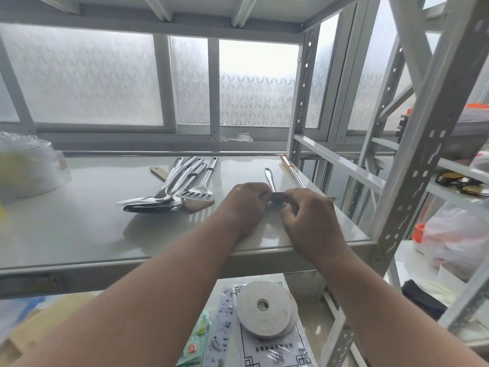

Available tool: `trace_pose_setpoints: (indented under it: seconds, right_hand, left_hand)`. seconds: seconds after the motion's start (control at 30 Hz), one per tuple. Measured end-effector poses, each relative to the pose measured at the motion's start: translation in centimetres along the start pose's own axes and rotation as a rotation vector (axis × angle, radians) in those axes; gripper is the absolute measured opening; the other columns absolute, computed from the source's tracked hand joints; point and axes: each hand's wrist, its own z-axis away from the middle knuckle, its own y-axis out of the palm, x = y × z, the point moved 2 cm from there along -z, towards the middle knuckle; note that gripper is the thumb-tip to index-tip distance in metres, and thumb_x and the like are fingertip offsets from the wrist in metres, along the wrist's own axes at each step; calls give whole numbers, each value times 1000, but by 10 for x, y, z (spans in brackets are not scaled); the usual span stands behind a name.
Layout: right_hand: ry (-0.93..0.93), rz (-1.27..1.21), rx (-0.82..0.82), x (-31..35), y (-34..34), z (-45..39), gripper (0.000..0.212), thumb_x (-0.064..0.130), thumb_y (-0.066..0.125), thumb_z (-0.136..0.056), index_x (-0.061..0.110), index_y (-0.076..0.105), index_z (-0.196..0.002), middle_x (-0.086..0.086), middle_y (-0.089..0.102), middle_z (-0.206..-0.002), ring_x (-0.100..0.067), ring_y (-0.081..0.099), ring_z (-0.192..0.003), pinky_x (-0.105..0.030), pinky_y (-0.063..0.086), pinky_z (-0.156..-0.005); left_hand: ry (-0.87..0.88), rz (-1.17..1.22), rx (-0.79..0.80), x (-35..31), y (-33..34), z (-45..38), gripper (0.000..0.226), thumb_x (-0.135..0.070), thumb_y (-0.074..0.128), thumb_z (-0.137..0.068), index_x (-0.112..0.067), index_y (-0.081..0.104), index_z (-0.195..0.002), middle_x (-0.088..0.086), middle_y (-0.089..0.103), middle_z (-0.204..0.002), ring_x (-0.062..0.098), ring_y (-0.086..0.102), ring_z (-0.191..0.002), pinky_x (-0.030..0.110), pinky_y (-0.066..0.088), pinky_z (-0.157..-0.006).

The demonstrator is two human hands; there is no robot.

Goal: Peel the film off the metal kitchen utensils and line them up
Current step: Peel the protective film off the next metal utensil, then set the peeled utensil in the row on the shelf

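A metal utensil point(270, 179) lies with its handle pointing away from me on the grey shelf point(79, 229); its working end is hidden behind my hands. My left hand point(244, 205) and my right hand point(309, 221) both pinch a dark strip point(278, 196) across that utensil, which may be film. To the left lies a pile of several metal utensils point(169, 192), among them spoons and a slotted turner point(199, 193), heaped over one another with handles fanned toward the window.
A wooden spatula point(158, 172) sticks out from under the pile. A wrapped white tub point(26, 168) stands at the far left. A long thin tool point(292, 172) lies by the rack post point(301, 102). A tape roll point(264, 308) sits on the shelf below.
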Motion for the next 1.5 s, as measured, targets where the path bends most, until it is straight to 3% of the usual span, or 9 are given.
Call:
trace_pose_setpoints:
  seconds: [0.43, 0.67, 0.8, 0.9, 0.97, 1.07, 1.17, 1.3, 1.5]
  right_hand:
    - [38, -10, -37, -2, 1, 0, 33, 4, 58, -84, 18, 78, -107, 3, 75, -103, -16, 66, -92, -26, 49, -89]
    - [-6, -71, -89, 20, -6, 7, 28, 1, 63, -85, 12, 75, -109, 1, 76, -105, -16, 71, -94, -25, 54, -88]
    - [105, -177, 180, 54, 18, 5, 39, 17, 63, -91, 24, 69, -129, 6, 74, -119, -5, 69, -100, -2, 41, -80]
    - [116, -145, 430, 79, 44, -7, 54, 32, 67, -92, 35, 55, -144, 9, 64, -133, -7, 63, -115, -12, 42, -91]
    - [64, -119, 542, 93, 61, -18, 70, 36, 73, -88, 34, 45, -152, 7, 56, -147, -15, 57, -130, -25, 42, -108]
    - [42, -70, 647, 107, 89, -32, 67, 33, 70, -89, 32, 45, -152, 0, 61, -142, -20, 61, -123, -30, 48, -103]
    - [0, -29, 631, 115, 109, -42, 41, 34, 58, -95, 37, 62, -136, 0, 72, -122, -18, 68, -104, -25, 50, -85]
    - [-61, -18, 604, 127, 129, -49, 33, 32, 62, -98, 33, 68, -131, -2, 71, -124, -24, 64, -116, -21, 41, -90]
    - [-153, -104, 634, 174, 178, -55, 30, 35, 63, -99, 34, 70, -129, -5, 70, -123, -25, 63, -115, -22, 40, -88]
  left_hand:
    - [-9, 2, -6, -1, -1, 2, 24, -25, 56, -107, -25, 79, -116, 6, 77, -112, 28, 66, -107, 30, 47, -89]
    - [168, -95, -125, -6, -35, 33, 30, -21, 66, -104, -16, 73, -134, 2, 72, -137, 21, 63, -130, 27, 40, -111]
    - [210, -361, -201, 13, -88, 44, 40, -32, 62, -103, -23, 68, -141, -2, 66, -146, 22, 57, -139, 37, 41, -117]
    - [-28, -833, -50, 31, -123, 49, 72, -70, 45, -97, -38, 42, -161, -4, 30, -175, 29, 13, -165, 55, 8, -132]
    - [-191, -826, 121, 44, -134, 52, 87, -88, 32, -90, -46, 27, -166, -6, 17, -179, 29, 4, -167, 62, -1, -130]
    - [-316, -543, 253, 61, -140, 56, 89, -94, 39, -79, -54, 40, -159, -6, 41, -170, 28, 36, -157, 55, 26, -126]
    - [-330, -348, 258, 75, -143, 52, 63, -79, 55, -83, -51, 64, -139, -4, 66, -144, 23, 61, -129, 41, 48, -110]
    - [-346, -428, 244, 96, -155, 51, 41, -64, 56, -94, -42, 75, -123, -5, 73, -127, 22, 67, -119, 40, 53, -104]
    - [-409, -491, 192, 133, -199, 71, 40, -55, 52, -102, -36, 71, -131, 1, 70, -136, 25, 62, -124, 39, 49, -106]
